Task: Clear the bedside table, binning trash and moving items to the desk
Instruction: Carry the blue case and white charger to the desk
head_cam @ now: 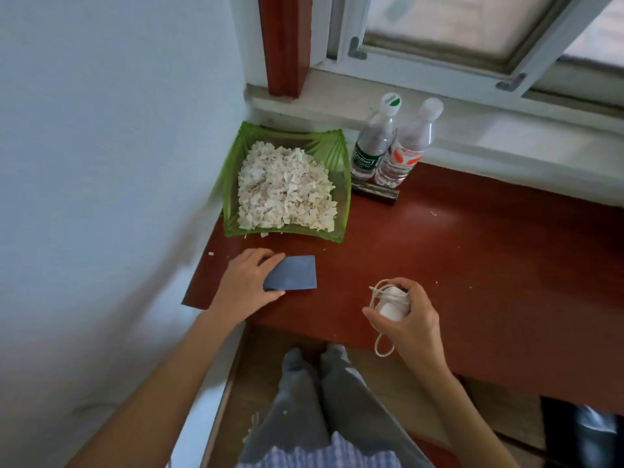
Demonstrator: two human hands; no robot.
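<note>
Placement looks like the step in hand: the left hand point(248, 285) pinches the flat blue-grey paper card point(292, 273) at its nine o'clock edge, thumb and fingers curled round it, on the glossy red-brown wooden desk point(472, 265). Better to lay it flat, then slide clear. The right hand point(410, 317), at four o'clock of the card, curls round a smooth white charger wound with cord point(391, 307); set it down coiled. At twelve o'clock sits a ribbed green plastic tray point(332, 145) heaped with pale shredded scraps point(285, 190).
</note>
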